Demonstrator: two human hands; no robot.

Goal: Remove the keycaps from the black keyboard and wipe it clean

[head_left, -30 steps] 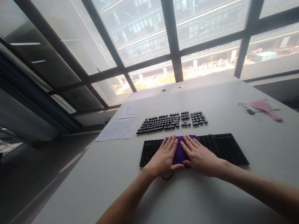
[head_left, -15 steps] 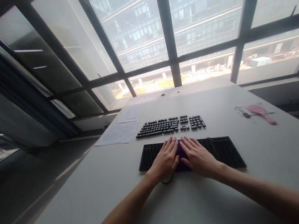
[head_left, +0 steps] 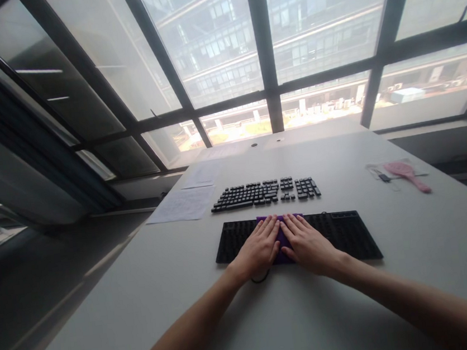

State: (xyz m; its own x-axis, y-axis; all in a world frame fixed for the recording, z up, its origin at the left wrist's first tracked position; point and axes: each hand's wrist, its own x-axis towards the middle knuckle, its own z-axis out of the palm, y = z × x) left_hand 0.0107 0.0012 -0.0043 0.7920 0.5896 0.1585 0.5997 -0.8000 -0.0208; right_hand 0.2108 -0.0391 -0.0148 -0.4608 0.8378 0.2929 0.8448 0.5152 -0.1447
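A purple cloth (head_left: 282, 240) lies over the middle of a black keyboard base (head_left: 352, 234) whose keycaps are off. My left hand (head_left: 260, 245) rests flat on the cloth's left part, fingers stretched forward. Beside it, my right hand (head_left: 306, 242) lies flat on the right part, its fingertips close to those of the left. Both hands cover much of the cloth. Behind the base, the loose black keycaps (head_left: 244, 196) are laid out in keyboard order. A bit of black cable (head_left: 261, 278) shows under my left wrist.
On the right of the white table (head_left: 148, 314) lie a pink hairbrush (head_left: 406, 175) and a small dark tool (head_left: 384, 178) on a clear plastic bag. Paper sheets (head_left: 178, 206) lie at the left edge. Large windows (head_left: 210, 43) stand beyond the table.
The hands stay flat on the cloth, nearly in place. More of the cloth's far edge shows beyond the fingers. The whole view has shifted slightly.
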